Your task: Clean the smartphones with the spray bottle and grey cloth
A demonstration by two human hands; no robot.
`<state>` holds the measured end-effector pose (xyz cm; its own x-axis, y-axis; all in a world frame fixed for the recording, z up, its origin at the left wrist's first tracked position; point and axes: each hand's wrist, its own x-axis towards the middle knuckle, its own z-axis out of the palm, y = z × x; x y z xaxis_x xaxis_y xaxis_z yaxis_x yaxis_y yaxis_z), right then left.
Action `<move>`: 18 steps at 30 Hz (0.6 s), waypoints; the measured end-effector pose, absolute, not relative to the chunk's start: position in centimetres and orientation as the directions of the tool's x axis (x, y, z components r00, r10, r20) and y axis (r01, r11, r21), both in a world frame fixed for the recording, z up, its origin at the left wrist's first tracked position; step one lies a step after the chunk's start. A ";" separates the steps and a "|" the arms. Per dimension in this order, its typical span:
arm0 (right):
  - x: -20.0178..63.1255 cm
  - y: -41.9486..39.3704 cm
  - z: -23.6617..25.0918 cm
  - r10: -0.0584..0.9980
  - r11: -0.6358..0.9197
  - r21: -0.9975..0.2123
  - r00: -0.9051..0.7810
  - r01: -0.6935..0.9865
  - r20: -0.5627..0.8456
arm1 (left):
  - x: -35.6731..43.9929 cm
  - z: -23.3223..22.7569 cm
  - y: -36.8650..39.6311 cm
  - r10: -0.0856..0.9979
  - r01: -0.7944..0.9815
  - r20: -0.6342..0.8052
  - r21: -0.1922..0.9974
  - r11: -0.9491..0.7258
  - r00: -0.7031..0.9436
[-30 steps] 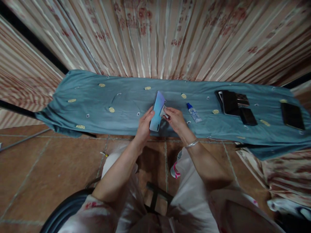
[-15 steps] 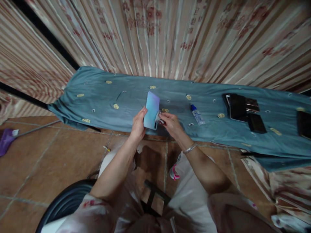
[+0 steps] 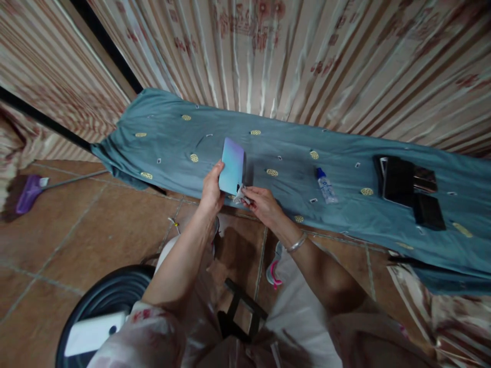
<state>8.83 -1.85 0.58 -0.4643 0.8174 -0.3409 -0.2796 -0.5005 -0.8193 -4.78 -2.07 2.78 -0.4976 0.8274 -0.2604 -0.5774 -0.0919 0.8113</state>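
Observation:
My left hand point(image 3: 213, 189) grips a blue-purple smartphone point(image 3: 232, 164) by its left edge, back side facing up, above the front part of the covered table. In my right hand point(image 3: 263, 204) a small crumpled grey-white cloth point(image 3: 241, 194) is pinched between thumb and fingers. It touches the phone's lower right corner, beside the dark camera area. The phone's screen side is hidden. To the right, a clear bottle with a blue cap point(image 3: 326, 185) lies on the cloth cover.
A teal patterned cloth point(image 3: 169, 138) covers the long table. Black wallet-like cases point(image 3: 399, 180) lie at its right. A white phone-like object point(image 3: 94, 333) rests on a round black stool point(image 3: 111, 286). A purple broom point(image 3: 28, 194) is on the tiled floor, and curtains hang behind.
The view has shifted, and more of the stool with the white object shows. The cloth in my right hand has moved down to the phone's lower corner, and the phone has turned slightly.

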 end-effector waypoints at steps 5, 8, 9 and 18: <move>8.7 -1.1 1.2 0.870 -0.400 -0.876 -0.411 -0.268 -0.271 | -4.7 3.4 -2.1 0.860 -0.643 -0.264 0.760 -0.094 -0.437; 8.8 -0.6 1.7 0.880 -0.387 -0.882 -0.393 -0.268 -0.267 | -4.5 4.1 -2.1 0.888 -0.649 -0.260 0.758 -0.055 -0.379; 8.9 -0.5 1.8 0.879 -0.390 -0.881 -0.394 -0.267 -0.269 | -4.4 4.3 -2.2 0.898 -0.650 -0.262 0.759 -0.034 -0.354; 8.9 0.0 1.7 0.894 -0.313 -0.925 -0.397 -0.216 -0.209 | -5.0 4.5 -1.9 0.936 -0.657 -0.283 0.750 0.078 -0.212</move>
<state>8.90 -0.04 1.72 -0.3967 0.8938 -0.2093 -0.2163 -0.3126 -0.9249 -4.97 -1.86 4.49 -0.2116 0.9355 -0.2828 -0.6574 0.0779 0.7495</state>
